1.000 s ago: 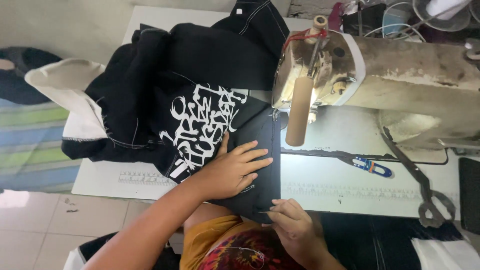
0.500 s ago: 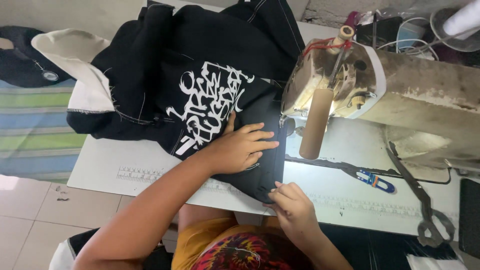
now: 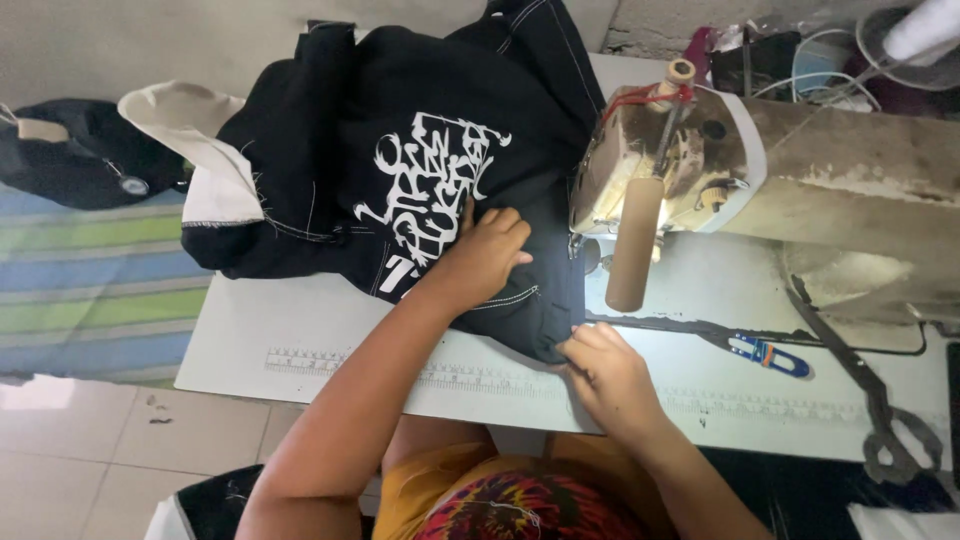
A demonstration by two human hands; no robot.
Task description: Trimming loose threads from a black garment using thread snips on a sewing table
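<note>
White counter [image 3: 300, 350] fills the view, with a worn sewing machine [image 3: 800, 190] as its landmark. Left of the machine's head lies a black garment [image 3: 400, 140] with a white print. The left hand [image 3: 480, 262] presses flat on it, fingers together, apparently to keep the cloth taut by the needle. The right hand [image 3: 605, 372] pinches the garment's near edge, just below the machine's head, seemingly to steer the seam. Blue snips [image 3: 768, 354] lie below the machine's arm.
</note>
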